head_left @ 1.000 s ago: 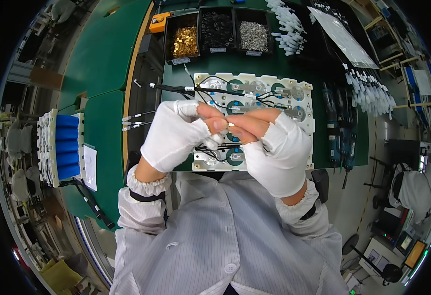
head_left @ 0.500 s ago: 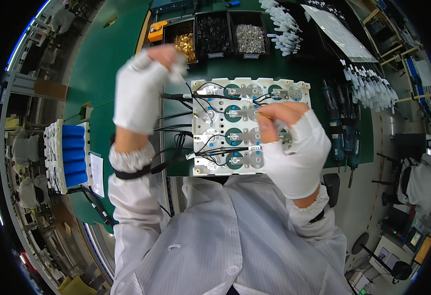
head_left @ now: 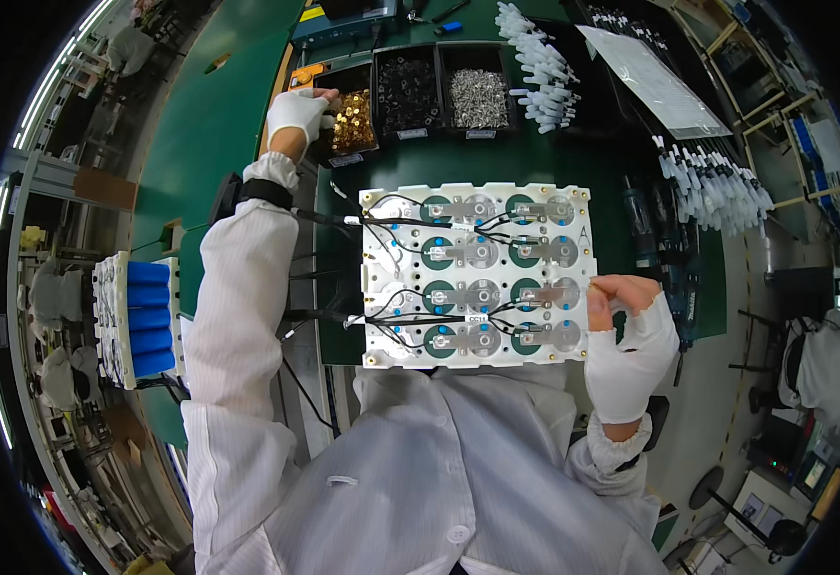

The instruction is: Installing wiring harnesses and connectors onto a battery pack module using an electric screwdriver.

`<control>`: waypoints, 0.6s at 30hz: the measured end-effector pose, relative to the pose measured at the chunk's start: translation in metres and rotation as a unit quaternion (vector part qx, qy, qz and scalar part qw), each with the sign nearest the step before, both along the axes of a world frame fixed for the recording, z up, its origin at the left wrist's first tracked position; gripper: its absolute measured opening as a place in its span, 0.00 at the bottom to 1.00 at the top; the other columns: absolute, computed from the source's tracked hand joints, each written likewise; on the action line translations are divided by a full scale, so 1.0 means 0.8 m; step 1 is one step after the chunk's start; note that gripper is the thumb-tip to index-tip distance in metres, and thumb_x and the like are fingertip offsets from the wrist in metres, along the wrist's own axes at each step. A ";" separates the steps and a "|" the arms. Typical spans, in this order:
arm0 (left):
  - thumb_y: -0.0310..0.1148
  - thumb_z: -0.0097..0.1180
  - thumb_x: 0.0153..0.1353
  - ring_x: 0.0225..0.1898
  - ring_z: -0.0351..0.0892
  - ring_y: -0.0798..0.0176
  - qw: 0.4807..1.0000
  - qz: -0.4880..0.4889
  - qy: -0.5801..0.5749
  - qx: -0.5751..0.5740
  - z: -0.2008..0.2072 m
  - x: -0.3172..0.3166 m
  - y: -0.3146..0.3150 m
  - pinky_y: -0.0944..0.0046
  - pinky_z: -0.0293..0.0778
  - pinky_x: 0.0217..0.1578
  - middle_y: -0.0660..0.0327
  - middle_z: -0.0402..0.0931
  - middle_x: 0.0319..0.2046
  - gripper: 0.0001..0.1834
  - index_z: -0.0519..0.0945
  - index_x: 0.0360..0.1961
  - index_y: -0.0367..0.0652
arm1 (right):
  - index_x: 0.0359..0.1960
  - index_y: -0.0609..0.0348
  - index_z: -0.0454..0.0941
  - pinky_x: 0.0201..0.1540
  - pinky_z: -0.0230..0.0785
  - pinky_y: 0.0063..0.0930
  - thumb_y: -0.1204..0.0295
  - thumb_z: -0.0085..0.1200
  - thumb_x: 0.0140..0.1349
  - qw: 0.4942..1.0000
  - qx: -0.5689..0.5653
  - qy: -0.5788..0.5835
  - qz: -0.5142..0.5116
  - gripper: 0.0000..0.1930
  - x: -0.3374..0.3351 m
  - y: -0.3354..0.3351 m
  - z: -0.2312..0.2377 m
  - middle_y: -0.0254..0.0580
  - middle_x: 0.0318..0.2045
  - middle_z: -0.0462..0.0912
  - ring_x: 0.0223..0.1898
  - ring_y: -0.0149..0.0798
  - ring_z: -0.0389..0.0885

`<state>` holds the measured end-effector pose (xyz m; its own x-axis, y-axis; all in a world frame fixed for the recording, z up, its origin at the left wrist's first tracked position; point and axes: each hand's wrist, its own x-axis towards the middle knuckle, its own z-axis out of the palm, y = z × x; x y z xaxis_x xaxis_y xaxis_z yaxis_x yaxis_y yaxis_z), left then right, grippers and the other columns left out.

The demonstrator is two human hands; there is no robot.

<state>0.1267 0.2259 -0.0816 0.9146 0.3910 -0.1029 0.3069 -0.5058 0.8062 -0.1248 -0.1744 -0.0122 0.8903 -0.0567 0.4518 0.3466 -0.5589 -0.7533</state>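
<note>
- The left hand (head_left: 295, 115), in a white fingerless glove, reaches to the left edge of the gold-parts bin (head_left: 363, 153); its fingertips are at the rim.
- The left thumb and forefinger point toward the small gold pieces (head_left: 354, 120); how far apart they are, and whether they have hold of anything, I cannot tell.
- The right hand (head_left: 634, 359), gloved alike, bends its thumb and forefinger toward each other, tips close together; I cannot tell whether a small piece sits between them.
- Just left of the right fingertips, at its right edge, lies the white plate (head_left: 573, 270), with metal tabs and round cells in rows.
- Black wires (head_left: 319, 219) run across that plate and leave it on the side away from the right fingers, nearer the body than the left fingers.
- Right of the left fingers, past the gold pieces, stand the black-parts bin (head_left: 391, 137) and then the silver-parts bin (head_left: 506, 128).
- Beyond the right fingers, farther from the body and to the right, hang white-tipped cables (head_left: 707, 182).
</note>
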 end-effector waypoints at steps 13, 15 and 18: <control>0.27 0.67 0.59 0.31 0.87 0.60 0.923 -0.356 0.037 -0.144 0.175 -0.338 -0.050 0.67 0.82 0.31 0.53 0.86 0.29 0.06 0.88 0.31 0.33 | 0.40 0.50 0.84 0.37 0.73 0.31 0.79 0.67 0.50 0.948 -0.114 0.014 0.297 0.15 -0.034 0.034 0.004 0.33 0.38 0.84 0.37 0.39 0.80; 0.21 0.70 0.52 0.30 0.87 0.63 0.933 -0.354 0.064 0.005 0.174 -0.369 -0.076 0.69 0.81 0.29 0.57 0.86 0.31 0.10 0.89 0.38 0.39 | 0.40 0.49 0.84 0.37 0.72 0.32 0.77 0.67 0.48 0.937 -0.157 0.019 0.313 0.16 -0.036 0.061 0.006 0.31 0.39 0.84 0.37 0.39 0.79; 0.22 0.70 0.52 0.28 0.86 0.63 0.942 -0.296 -0.032 0.151 0.138 -0.407 -0.107 0.70 0.80 0.27 0.60 0.86 0.31 0.11 0.89 0.38 0.46 | 0.41 0.49 0.84 0.37 0.70 0.33 0.75 0.66 0.46 0.925 -0.241 0.011 0.295 0.17 -0.042 0.089 0.008 0.29 0.41 0.83 0.36 0.38 0.77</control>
<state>-0.1987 0.1400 0.0285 0.9821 -0.1880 -0.0063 -0.1459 -0.7827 0.6050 -0.1580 -0.1028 -0.0056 0.7119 0.6443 0.2794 0.6853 -0.5502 -0.4771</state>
